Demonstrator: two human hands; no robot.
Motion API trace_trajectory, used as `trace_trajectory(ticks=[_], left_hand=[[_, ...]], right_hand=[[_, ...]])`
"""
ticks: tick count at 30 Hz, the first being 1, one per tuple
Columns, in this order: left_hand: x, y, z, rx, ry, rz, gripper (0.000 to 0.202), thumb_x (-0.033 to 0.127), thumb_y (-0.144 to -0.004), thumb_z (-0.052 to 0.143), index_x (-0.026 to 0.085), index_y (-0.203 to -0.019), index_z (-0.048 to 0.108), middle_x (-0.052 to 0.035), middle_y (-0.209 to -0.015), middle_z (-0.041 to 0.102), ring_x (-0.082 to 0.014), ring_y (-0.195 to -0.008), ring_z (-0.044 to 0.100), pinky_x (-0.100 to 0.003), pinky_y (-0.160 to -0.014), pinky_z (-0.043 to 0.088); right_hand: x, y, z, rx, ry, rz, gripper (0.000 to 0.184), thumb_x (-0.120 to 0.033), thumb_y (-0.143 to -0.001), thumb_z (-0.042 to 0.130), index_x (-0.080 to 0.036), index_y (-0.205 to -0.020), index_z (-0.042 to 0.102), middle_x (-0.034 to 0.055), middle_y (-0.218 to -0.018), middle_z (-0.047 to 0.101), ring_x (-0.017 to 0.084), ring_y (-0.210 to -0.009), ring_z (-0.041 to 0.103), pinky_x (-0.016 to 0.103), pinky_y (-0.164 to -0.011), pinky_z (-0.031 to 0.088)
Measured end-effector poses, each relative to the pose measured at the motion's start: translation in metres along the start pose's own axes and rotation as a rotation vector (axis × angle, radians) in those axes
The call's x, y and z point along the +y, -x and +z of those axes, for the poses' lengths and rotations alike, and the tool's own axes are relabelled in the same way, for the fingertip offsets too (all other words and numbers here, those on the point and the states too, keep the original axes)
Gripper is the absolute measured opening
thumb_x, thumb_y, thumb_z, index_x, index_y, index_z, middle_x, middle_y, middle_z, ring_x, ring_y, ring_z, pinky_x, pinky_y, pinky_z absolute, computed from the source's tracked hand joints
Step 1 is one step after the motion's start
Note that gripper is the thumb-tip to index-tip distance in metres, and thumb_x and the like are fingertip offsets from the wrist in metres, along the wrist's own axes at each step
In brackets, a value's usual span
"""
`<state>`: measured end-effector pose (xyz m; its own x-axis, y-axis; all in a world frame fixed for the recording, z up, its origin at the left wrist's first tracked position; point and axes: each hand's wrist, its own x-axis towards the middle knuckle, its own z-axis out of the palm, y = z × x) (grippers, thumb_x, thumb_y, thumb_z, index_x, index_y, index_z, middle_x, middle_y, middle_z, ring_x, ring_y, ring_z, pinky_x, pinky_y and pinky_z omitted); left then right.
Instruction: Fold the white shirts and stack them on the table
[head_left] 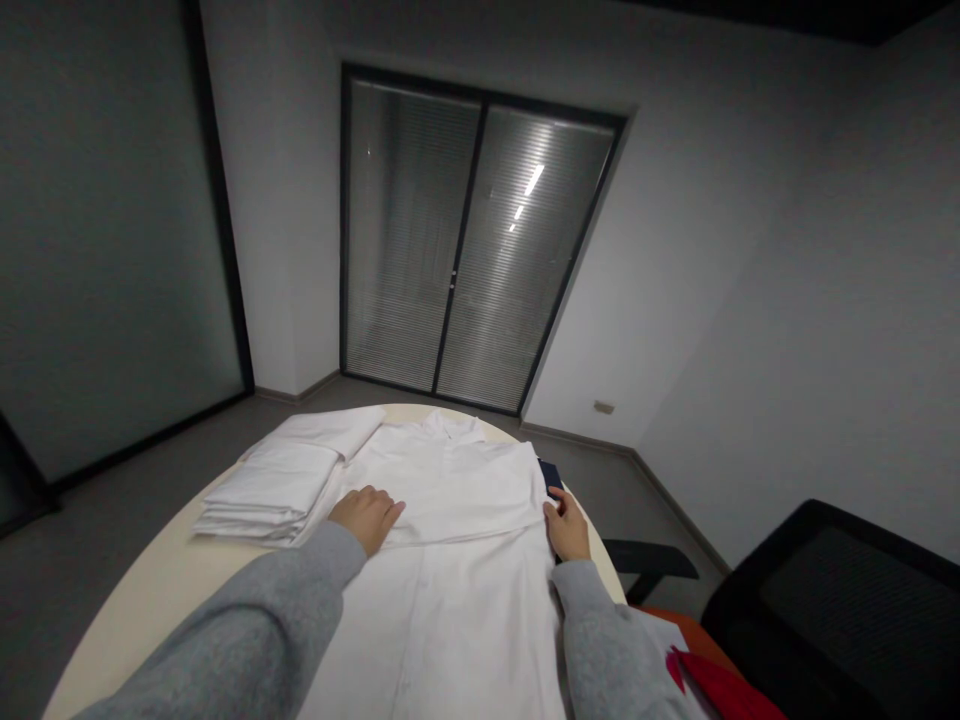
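Observation:
A white shirt lies spread on a round, pale table, its collar at the far side and a sleeve laid across its upper part. My left hand rests flat on the shirt's left side, thumb apart from the fingers. At the right edge, my right hand has thumb and fingers closed on the white cloth. Left of the shirt sits a stack of folded white garments, partly touching it.
Beyond my right hand, a dark blue item lies at the edge of the table. A black office chair with an armrest stands at the right, red cloth beside it. Glass doors with blinds are ahead.

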<state>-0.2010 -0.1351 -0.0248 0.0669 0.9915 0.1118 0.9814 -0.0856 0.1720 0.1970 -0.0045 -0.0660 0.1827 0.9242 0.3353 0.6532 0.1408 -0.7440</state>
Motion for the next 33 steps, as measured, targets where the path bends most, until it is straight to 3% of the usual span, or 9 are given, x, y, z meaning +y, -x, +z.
trace_trajectory(ticks=[3,9,14,18,22,25,28,31,33], left_hand=[[-0.002,-0.001,0.0,-0.002,-0.084,-0.051,0.045,0.034,-0.106,0.036,0.017,-0.103,0.077,-0.0169,-0.113,0.074,-0.0311,-0.11,0.065,-0.046,-0.093,0.047],[-0.004,-0.004,0.0,-0.062,-0.083,-0.177,0.044,0.034,-0.1,0.047,0.021,-0.138,0.062,-0.0149,-0.13,0.071,-0.0359,-0.12,0.062,-0.052,-0.096,0.041],[0.003,-0.014,-0.013,-0.079,-0.045,-0.233,0.047,0.043,-0.107,0.03,0.023,-0.115,0.072,-0.0146,-0.12,0.076,-0.0375,-0.12,0.061,-0.056,-0.094,0.037],[0.007,-0.026,-0.02,-0.101,-0.044,-0.197,0.029,0.03,-0.1,0.046,0.022,-0.1,0.075,-0.0141,-0.108,0.079,-0.0385,-0.122,0.059,-0.057,-0.096,0.035],[0.007,-0.037,-0.028,-0.036,-0.02,-0.11,0.033,0.017,-0.097,0.046,0.026,-0.116,0.072,-0.0103,-0.12,0.075,-0.0293,-0.118,0.063,-0.048,-0.1,0.039],[0.004,-0.039,-0.032,-0.01,-0.031,-0.135,0.034,0.017,-0.098,0.044,0.022,-0.118,0.071,-0.0156,-0.123,0.071,-0.0315,-0.113,0.065,-0.049,-0.096,0.044],[0.0,-0.034,-0.03,0.064,0.005,-0.134,0.033,0.027,-0.096,0.053,0.021,-0.125,0.068,-0.0174,-0.135,0.065,-0.0366,-0.128,0.055,-0.054,-0.106,0.041],[-0.009,-0.029,-0.028,0.221,0.293,-0.161,0.05,0.046,-0.099,0.049,0.021,-0.142,0.055,-0.016,-0.144,0.058,-0.0323,-0.135,0.052,-0.049,-0.117,0.038],[-0.017,-0.028,-0.03,0.307,0.496,-0.282,0.055,0.053,-0.096,0.053,0.019,-0.14,0.055,-0.0169,-0.148,0.051,-0.0324,-0.143,0.045,-0.047,-0.122,0.033]], right_hand=[[0.001,0.0,0.001,-0.009,0.019,-0.005,0.059,-0.05,-0.078,0.047,-0.017,-0.121,0.069,0.0032,-0.079,0.066,0.024,-0.075,0.064,0.033,-0.073,0.048],[0.004,0.0,0.005,-0.031,0.06,-0.015,0.051,-0.045,-0.082,0.046,-0.021,-0.121,0.07,0.0016,-0.075,0.066,0.023,-0.071,0.063,0.032,-0.071,0.045],[0.004,0.001,0.005,-0.023,0.087,-0.018,0.05,-0.045,-0.084,0.046,-0.024,-0.122,0.069,0.0009,-0.075,0.065,0.022,-0.07,0.062,0.031,-0.07,0.044],[0.004,0.001,0.005,-0.015,0.101,-0.012,0.049,-0.046,-0.085,0.046,-0.024,-0.121,0.069,0.0011,-0.075,0.066,0.022,-0.07,0.062,0.031,-0.069,0.044],[0.005,-0.001,0.006,-0.017,0.113,-0.005,0.051,-0.044,-0.084,0.044,-0.023,-0.124,0.068,0.0019,-0.076,0.067,0.023,-0.072,0.062,0.031,-0.07,0.044],[0.007,-0.003,0.006,-0.022,0.122,0.002,0.052,-0.043,-0.083,0.045,-0.023,-0.125,0.067,0.0031,-0.081,0.069,0.024,-0.074,0.062,0.032,-0.071,0.043],[0.007,-0.005,0.006,-0.034,0.123,0.004,0.051,-0.043,-0.082,0.045,-0.023,-0.124,0.068,0.0041,-0.084,0.07,0.024,-0.075,0.063,0.032,-0.072,0.044],[0.007,-0.005,0.004,-0.048,0.115,0.004,0.051,-0.044,-0.081,0.046,-0.022,-0.122,0.068,0.0041,-0.083,0.069,0.023,-0.074,0.063,0.032,-0.071,0.044],[0.007,-0.004,0.004,-0.051,0.11,0.007,0.052,-0.045,-0.081,0.046,-0.022,-0.122,0.068,0.0034,-0.081,0.069,0.023,-0.072,0.062,0.032,-0.071,0.044]])
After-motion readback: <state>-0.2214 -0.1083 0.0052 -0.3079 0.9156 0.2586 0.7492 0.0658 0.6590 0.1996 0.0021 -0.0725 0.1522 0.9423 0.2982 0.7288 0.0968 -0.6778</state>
